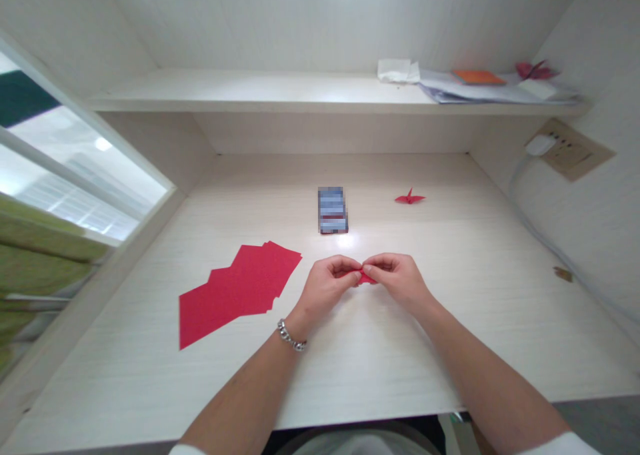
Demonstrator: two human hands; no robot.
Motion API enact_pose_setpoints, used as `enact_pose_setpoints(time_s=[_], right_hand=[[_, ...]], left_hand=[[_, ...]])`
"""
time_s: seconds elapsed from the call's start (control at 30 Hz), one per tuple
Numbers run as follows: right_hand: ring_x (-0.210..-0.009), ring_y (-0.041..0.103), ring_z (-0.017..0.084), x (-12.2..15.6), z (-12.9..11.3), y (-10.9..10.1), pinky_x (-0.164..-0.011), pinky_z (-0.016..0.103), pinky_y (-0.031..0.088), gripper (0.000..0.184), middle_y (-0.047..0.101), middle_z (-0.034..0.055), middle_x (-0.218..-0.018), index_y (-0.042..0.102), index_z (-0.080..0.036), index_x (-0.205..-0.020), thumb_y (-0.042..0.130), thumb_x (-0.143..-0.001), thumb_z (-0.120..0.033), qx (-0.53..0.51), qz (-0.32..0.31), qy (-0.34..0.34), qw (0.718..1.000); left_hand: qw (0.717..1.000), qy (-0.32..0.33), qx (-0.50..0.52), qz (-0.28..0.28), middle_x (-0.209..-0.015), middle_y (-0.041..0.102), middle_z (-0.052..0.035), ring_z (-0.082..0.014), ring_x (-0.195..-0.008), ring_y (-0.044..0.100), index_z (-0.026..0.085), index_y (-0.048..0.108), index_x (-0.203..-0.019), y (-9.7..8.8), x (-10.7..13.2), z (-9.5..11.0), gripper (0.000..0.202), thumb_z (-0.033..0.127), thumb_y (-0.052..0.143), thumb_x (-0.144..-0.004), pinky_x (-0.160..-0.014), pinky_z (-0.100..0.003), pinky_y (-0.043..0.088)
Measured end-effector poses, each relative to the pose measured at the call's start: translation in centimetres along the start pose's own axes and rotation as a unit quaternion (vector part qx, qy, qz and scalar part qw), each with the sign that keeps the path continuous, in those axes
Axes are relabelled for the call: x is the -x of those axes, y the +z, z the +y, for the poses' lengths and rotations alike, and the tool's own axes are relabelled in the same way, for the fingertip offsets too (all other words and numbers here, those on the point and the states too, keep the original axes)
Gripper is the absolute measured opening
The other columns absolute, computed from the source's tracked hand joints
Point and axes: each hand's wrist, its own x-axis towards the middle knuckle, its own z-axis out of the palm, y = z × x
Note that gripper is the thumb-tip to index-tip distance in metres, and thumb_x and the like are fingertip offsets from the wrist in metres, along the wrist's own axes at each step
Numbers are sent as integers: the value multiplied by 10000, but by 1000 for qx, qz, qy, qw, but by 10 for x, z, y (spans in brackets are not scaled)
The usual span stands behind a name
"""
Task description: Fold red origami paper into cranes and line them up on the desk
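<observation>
Between my two hands is a small folded piece of red paper (367,278), mostly covered by the fingers. My left hand (333,278) pinches its left side with thumb and forefinger. On the other side, my right hand (397,273) pinches it the same way. The fold's exact shape cannot be made out. Spread out left of my left hand lie several red paper sheets (235,285), overlapping like a fan. A finished red paper crane (410,197) rests on the desk beyond my right hand. Straight ahead of the hands lies a phone (333,210), its screen blurred.
The white desk (380,375) has a raised shelf (260,88) at the back, bearing papers (450,89), an orange pad (479,77) and a red folded paper piece (536,70). A white cable (530,221) runs down the right from a wall socket (570,149).
</observation>
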Motion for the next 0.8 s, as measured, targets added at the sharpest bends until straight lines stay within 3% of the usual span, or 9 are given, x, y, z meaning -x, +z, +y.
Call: enact_pose_setpoints(time_s=[0.2,0.5,0.8], right_hand=[[-762,699,225,1,-1,-3,-732,352,554,244,744,76,-807,740,-161,-854,749,-667,-317,-36,-42,6,998],[-648,684,193,0,3,3,-649,311,540,144,734,49,-706,740,-169,-758,753,-619,-205,-63,-8,20,998],[-661,690,199,2,-1,2,-703,335,545,177,732,52,-688,747,-158,-731,804,-569,-201,-147,-13,68,987]], left_hand=[[1000,-7,-8,18,-758,710,-67,-162,-686,653,127,696,-829,2,-1,1,138,218,682,-726,-647,-268,518],[1000,-7,-4,17,-737,702,-52,-148,-670,641,135,686,-791,4,1,4,108,209,687,-712,-618,-244,500],[998,-12,47,32,-665,667,-19,-128,-619,604,144,677,-743,6,-1,2,54,157,674,-690,-601,-239,484]])
